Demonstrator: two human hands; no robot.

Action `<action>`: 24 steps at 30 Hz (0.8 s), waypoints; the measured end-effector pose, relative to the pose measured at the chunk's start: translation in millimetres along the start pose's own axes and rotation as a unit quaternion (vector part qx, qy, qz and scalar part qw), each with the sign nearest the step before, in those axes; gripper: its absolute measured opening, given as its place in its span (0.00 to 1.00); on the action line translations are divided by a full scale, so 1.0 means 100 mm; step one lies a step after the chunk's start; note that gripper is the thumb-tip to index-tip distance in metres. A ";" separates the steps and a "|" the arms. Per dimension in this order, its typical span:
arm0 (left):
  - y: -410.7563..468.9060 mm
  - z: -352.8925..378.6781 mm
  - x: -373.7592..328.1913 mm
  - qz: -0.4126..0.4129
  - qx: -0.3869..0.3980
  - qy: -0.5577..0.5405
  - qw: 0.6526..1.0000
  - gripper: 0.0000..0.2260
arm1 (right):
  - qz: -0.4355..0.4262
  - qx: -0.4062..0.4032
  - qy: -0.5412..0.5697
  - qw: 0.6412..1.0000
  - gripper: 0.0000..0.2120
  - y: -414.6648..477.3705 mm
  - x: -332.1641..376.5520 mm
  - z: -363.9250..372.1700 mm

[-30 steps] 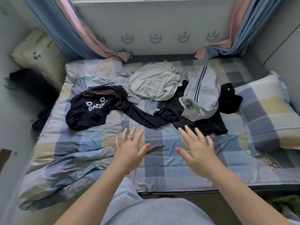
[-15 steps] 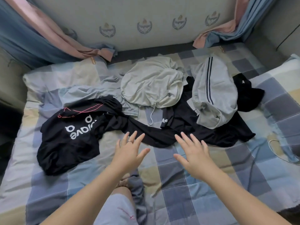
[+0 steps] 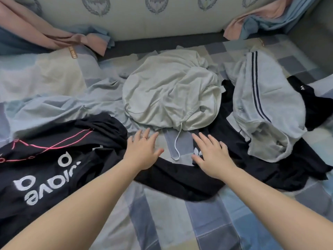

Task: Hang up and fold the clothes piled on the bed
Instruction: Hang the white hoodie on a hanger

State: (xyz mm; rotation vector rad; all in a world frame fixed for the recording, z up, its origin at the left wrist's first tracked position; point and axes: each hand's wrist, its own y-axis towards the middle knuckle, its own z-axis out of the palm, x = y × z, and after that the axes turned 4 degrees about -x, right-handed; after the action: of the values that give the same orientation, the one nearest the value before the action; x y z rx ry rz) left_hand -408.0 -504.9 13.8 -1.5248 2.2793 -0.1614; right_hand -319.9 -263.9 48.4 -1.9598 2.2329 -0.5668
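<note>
Here, the very start of the job: nothing looks sorted yet, and all the clothes lie loose on the checked bed [image 3: 180, 222]. A person's two bare arms extend forward over it.

The left hand [image 3: 144, 150] is open, fingers straight and slightly spread, a ring on one finger. It holds nothing. Its fingertips lie just short of the hem of a pale hoodie [image 3: 171, 94], which sits crumpled at twelve o'clock from the hands, its white drawstring [image 3: 177, 143] trailing down between them.

The right hand [image 3: 210, 154] is open too, fingers spread, empty. It lies over a black garment [image 3: 180, 179] with a small white logo — whether it presses the cloth or hovers above it cannot be told.

At nine o'clock sprawls a black shirt [image 3: 54, 159] with white lettering. At two o'clock lies a grey striped piece [image 3: 261, 105], heaped on more black cloth.

The next move, most likely, is picking a first garment — the pale hoodie is nearest. That calls for both hands to close on its hem and lift it free of the pieces it overlaps.
</note>
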 end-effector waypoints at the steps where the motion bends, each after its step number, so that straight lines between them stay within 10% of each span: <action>1: 0.23 0.08 0.07 0.009 -0.018 0.014 1.000 0.30 | -0.005 -0.012 -0.003 1.000 0.35 0.27 0.00 0.09; 8: 2.01 0.60 0.56 0.032 -0.109 0.060 0.992 0.42 | -0.060 -0.103 -0.061 0.991 0.45 2.25 -0.01 0.84; 15: 2.78 1.37 0.86 0.042 -0.359 0.016 0.932 0.23 | -0.101 -0.359 -0.025 0.927 0.30 3.22 -0.10 1.62; 24: 2.65 1.23 0.67 0.000 -0.286 0.008 0.958 0.15 | -0.051 -0.263 0.001 0.963 0.19 3.21 0.12 1.48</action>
State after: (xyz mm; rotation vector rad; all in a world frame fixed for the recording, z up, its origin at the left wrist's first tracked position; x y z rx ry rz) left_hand -612.2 -444.3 -197.4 -1.7847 2.4654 0.5364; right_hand -572.4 -274.9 -199.9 -2.3096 2.4816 0.0334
